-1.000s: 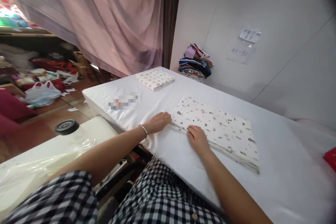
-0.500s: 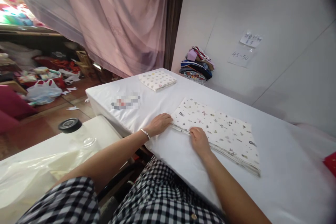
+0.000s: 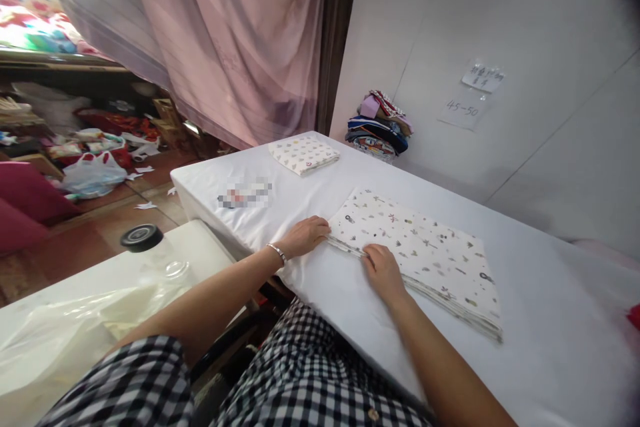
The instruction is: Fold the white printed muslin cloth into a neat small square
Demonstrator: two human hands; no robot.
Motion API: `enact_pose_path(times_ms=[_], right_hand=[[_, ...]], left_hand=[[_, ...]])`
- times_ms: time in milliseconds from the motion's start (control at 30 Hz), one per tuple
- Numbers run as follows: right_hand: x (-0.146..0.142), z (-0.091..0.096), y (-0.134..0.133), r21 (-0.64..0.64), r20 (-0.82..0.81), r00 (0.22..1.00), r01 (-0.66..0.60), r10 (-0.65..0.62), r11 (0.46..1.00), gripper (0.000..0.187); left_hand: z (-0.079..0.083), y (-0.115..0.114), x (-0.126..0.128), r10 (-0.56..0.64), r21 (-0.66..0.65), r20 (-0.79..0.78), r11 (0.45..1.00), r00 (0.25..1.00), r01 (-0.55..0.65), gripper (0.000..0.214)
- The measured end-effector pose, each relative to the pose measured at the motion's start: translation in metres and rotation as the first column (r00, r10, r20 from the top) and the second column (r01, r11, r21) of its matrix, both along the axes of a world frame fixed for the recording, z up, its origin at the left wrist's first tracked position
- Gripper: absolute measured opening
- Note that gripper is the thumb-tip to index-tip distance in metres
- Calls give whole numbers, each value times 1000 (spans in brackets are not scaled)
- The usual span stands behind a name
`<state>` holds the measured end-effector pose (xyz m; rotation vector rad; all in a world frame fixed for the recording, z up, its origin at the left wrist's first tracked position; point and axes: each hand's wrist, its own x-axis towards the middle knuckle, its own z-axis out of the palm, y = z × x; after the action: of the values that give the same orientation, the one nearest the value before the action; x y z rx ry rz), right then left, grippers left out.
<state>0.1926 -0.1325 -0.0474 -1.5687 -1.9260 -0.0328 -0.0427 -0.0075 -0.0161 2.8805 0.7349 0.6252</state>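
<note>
A folded white cloth (image 3: 425,247) with small printed figures lies flat in several layers on the white-covered table (image 3: 540,347). At its near left corner, my left hand (image 3: 306,236) pinches the edge; a bracelet circles that wrist. My right hand (image 3: 384,272) grips the near edge a little further right, its fingers curled over the layers. Parts of the fingertips of both hands are hidden by the cloth. A second folded cloth (image 3: 305,155) with a small repeated print rests toward the far end of the table.
A blurred-out item (image 3: 245,192) lies left on the table. On a lower white surface stand a clear bottle with a black cap (image 3: 141,237) and a plastic bag (image 3: 65,333). Stacked fabrics (image 3: 377,127) sit by the wall; a pink curtain (image 3: 250,33) hangs behind.
The whole view has shifted slightly. Both hands keep their places on the cloth's near edge, and the cloth looks the same.
</note>
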Motion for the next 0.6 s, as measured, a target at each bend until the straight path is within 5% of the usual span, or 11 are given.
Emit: enact_pose_path(times_ms=[600], right_hand=[[4,3,3,-44,-147,989,28,-35,999,21]], left_hand=[[8,-5,15,30,9,-86,1000,996,-29,15]])
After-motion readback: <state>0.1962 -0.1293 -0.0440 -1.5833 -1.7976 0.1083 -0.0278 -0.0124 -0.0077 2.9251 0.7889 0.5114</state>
